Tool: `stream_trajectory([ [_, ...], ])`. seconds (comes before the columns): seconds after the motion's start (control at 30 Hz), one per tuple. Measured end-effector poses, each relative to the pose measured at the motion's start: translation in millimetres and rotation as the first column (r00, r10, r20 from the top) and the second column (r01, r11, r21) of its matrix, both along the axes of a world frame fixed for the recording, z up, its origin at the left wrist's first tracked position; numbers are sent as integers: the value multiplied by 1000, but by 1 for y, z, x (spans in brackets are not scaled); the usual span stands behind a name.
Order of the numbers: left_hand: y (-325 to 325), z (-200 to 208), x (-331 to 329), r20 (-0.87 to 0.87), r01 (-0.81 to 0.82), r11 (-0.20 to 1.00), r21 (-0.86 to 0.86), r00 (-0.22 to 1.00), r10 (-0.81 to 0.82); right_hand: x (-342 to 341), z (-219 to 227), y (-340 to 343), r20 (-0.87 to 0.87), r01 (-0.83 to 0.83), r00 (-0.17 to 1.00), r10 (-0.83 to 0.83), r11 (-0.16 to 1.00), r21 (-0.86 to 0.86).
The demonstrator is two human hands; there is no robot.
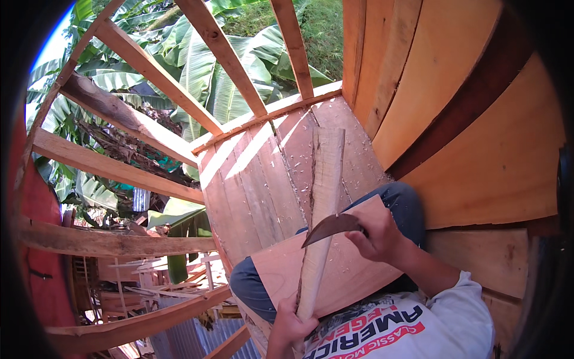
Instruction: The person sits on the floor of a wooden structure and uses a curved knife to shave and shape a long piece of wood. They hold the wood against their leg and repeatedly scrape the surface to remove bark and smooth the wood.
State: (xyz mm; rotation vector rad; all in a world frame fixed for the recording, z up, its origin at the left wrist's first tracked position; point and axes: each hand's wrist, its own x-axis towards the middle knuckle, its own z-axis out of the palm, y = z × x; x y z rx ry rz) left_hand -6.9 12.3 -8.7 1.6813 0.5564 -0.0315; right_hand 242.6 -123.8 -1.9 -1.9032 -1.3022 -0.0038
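My left hand (291, 326) is closed round the near end of a long, pale strip of wood (326, 170) with a rough, bark-like left edge. The strip slants away from me over a flat plywood board (276, 268) lying across my legs. My right hand (376, 232) grips a knife, its handle mostly hidden in my fingers. The dark, curved blade (329, 228) lies across the strip near its middle, tip pointing left. Whether the edge bites into the wood cannot be made out.
I sit cross-legged on a plank floor (251, 191) scattered with wood shavings. Open wooden railing slats (158, 78) stand ahead and to the left, with banana plants (206, 78) beyond. A plywood wall (484, 161) rises close on my right. Corrugated metal sheets (206, 332) lie lower left.
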Motion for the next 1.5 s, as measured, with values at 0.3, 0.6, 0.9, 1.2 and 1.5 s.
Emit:
stream_trajectory([
  [0.3,7,-12,-15,-53,-32,999,-22,998,31,9,-25,-3,-435,329,847,-305,944,-20],
  [0.6,1,-7,-8,-68,-34,999,-19,997,33,-9,-25,-9,-400,277,892,-211,954,115],
  [0.9,1,-6,-7,-80,-3,1000,7,997,4,-13,-18,-10,39,-108,994,103,986,127],
  [1.2,0,-30,-10,102,145,823,-549,989,-107,-24,-26,-8,-64,-174,983,173,985,-2],
  [1.5,-1,-5,23,31,95,627,-773,993,-113,-54,-42,-10,-343,-173,930,132,981,-90],
])
